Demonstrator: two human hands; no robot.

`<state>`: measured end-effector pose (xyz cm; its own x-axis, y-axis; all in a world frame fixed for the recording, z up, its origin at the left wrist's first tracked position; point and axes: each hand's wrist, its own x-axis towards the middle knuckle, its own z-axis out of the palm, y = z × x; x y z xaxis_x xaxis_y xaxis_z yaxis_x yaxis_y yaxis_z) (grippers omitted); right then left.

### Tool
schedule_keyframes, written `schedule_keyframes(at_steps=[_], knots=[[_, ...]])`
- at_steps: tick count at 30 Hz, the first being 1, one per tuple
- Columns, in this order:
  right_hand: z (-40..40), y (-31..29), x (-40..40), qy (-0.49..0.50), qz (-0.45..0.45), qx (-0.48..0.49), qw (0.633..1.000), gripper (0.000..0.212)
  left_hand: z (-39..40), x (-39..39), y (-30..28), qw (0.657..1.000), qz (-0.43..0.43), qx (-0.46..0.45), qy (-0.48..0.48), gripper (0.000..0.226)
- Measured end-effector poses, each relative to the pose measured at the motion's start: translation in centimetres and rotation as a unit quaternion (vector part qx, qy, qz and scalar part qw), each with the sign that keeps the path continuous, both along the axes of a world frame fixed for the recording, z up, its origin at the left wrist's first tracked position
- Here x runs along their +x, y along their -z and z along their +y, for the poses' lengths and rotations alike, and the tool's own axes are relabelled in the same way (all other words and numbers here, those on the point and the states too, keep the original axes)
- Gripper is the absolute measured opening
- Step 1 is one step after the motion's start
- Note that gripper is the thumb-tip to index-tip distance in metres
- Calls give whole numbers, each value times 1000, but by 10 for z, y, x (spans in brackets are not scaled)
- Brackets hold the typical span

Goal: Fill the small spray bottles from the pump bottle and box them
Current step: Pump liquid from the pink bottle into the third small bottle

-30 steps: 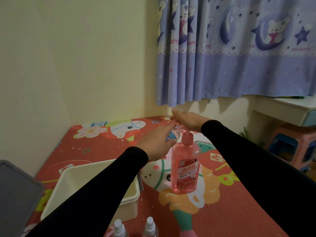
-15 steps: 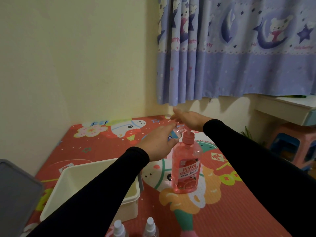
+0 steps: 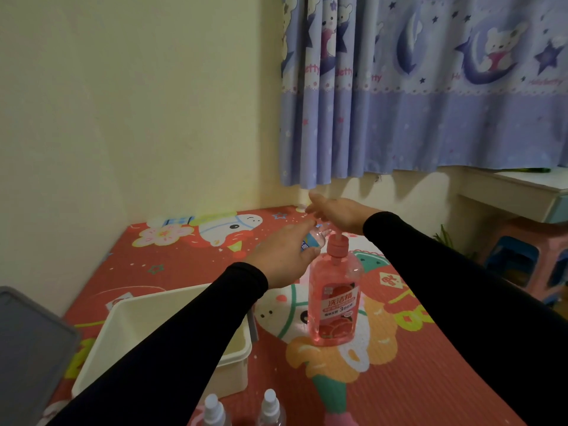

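A tall pink pump bottle (image 3: 334,298) stands upright on the red play mat. My left hand (image 3: 281,256) grips a small clear spray bottle (image 3: 315,237), held tilted with its mouth at the pump's spout. My right hand (image 3: 336,212) lies flat over the pump head, fingers stretched out to the left; the pump head itself is hidden beneath it. Two more small spray bottles (image 3: 213,410) (image 3: 270,407) with white tops stand at the bottom edge of the view.
A cream plastic box (image 3: 233,356) sits on the mat under my left forearm. A grey lid (image 3: 27,345) lies at the far left. Yellow walls meet behind the mat, with a blue curtain (image 3: 415,87), a white desk (image 3: 516,189) and a pink stool (image 3: 528,256) at the right.
The pump bottle's neck sits a little higher under my right palm than a second ago. Both hands stay at the pump, and the view has shifted slightly.
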<state>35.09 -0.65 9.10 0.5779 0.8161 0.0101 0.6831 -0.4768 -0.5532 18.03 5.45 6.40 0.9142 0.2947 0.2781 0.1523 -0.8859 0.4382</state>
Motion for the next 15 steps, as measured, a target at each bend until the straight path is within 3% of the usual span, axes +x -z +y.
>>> schedule_keyframes(at_steps=[3, 5, 15], knots=[[1, 15, 1, -27, 73, 51, 996, 64, 1, 3, 11, 1000, 8, -5, 0, 52], [0, 19, 1, -33, 93, 62, 993, 57, 2, 5, 15, 1000, 17, -3, -6, 52], [-4, 0, 3, -23, -5, 8, 1000, 72, 0, 0, -1, 1000, 13, 5, -3, 51]])
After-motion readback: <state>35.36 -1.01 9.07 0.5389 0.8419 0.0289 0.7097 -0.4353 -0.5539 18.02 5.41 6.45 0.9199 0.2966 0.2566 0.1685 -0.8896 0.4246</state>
